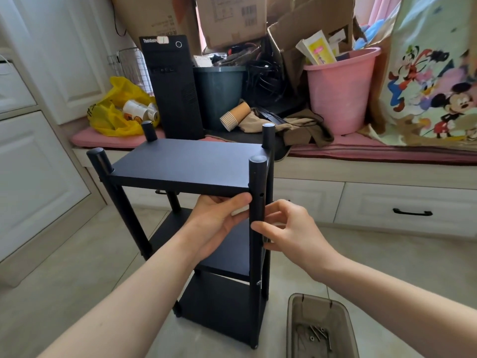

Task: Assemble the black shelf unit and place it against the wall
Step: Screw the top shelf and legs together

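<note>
Shelf unit [185, 164]: black, 3 tiers, standing upright on the tile floor [77, 267], just in front of the bench surface [374, 169].
Left hand [219, 220]: reaching under the top board, fingers [240, 198] lying straight, tips touching the front-right post [256, 182].
Right hand [291, 228]: fingers [277, 206] curling round the post, pinching it w/ the thumb.
Tray [291, 319]: sitting on the floor at right, holding screws [318, 334].
Surface: carrying a pink cushion [374, 151], PC tower [175, 94], dark bin [219, 94], pink bucket [340, 94], yellow bag [113, 117], paper cups [235, 116], cardboard boxes [232, 19].
Room: white cabinets [33, 164] running along the left.
</note>
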The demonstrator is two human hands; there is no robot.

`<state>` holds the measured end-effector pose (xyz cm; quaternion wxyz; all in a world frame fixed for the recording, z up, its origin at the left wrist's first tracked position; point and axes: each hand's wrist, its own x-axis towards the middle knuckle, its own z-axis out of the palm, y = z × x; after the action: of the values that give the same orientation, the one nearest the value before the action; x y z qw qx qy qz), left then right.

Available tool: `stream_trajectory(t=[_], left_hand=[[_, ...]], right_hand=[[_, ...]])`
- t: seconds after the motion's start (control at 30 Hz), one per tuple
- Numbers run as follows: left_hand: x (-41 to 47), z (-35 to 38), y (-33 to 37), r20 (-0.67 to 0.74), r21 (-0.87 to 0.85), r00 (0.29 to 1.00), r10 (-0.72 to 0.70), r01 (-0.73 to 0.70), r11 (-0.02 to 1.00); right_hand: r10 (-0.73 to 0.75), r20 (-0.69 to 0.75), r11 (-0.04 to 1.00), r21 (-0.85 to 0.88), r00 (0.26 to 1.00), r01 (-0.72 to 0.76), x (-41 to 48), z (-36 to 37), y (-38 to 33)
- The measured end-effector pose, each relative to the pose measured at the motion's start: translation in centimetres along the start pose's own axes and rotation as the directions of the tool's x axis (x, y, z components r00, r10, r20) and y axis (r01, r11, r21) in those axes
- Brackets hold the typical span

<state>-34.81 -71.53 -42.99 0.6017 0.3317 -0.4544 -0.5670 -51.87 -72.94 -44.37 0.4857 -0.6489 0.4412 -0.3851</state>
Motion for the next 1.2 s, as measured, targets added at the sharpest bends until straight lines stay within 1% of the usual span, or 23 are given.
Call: stream_trajectory(t=[0.23,0.33,0.43,0.7,0.77,0.87,0.9,0.97,1.07,1.13,1.2], left_hand=[[0.7,-0.2,-0.8,-0.022,0.017,1.0,0.018,-0.018,1.0],[0.8,-0.3,-1.1,-0.023,-0.001,0.999,0.022,-0.022,1.0],[1.0,-0.1,-1.3,-0.006,-0.027,0.999,0.031,-0.031,0.999],[1.1,0.6,-1.6,-0.048,-0.039,0.997,0.058,-0.06,0.997],[1.1,0.6,-1.6,-0.055,-0.032,0.997,0.062,-0.063,0.997],[1.0,0.6,-1.4,-0.049,-0.035,0.998,0.048,-0.05,0.998],[0.9,0.6,-1.4,-0.04,-0.033,0.998,0.045,-0.047,0.998],[0.8,0.5,-1.4,-0.031,-0.03,0.998,0.048,-0.049,0.998],[0.4,0.5,-1.6,-0.029,-0.039,0.999,0.044,-0.045,0.998],[0.2,0.4,-1.6,-0.022,-0.034,0.999,0.036,-0.037,0.999],[0.1,0.5,-1.6,-0.02,-0.018,0.999,0.031,-0.031,0.999]], right_hand=[[-0.074,0.011,0.997,-0.025,0.997,0.074,0.4,-0.2,0.2],[-0.091,0.016,0.995,-0.051,0.996,0.091,0.4,-0.2,0.2],[-0.096,0.018,0.994,-0.059,0.995,0.097,0.4,-0.3,0.2],[-0.059,0.002,0.997,-0.056,0.998,0.059,0.4,-0.5,-0.1],[-0.013,0.032,0.999,-0.049,0.999,0.015,0.6,-0.7,-0.7],[0.133,0.181,0.991,-0.028,0.974,-0.13,1.8,-2.7,-2.3],[0.169,0.216,0.985,0.011,0.962,-0.175,2.3,-3.5,-2.9],[0.209,0.224,0.954,0.168,0.952,-0.249,3.3,-4.7,-4.0],[0.267,0.267,0.86,0.367,0.926,-0.354,4.2,-4.3,-5.2],[0.288,0.287,0.817,0.423,0.914,-0.391,4.6,-3.3,-6.0],[0.314,0.27,0.818,0.409,0.91,-0.404,5.0,-2.7,-6.8]])
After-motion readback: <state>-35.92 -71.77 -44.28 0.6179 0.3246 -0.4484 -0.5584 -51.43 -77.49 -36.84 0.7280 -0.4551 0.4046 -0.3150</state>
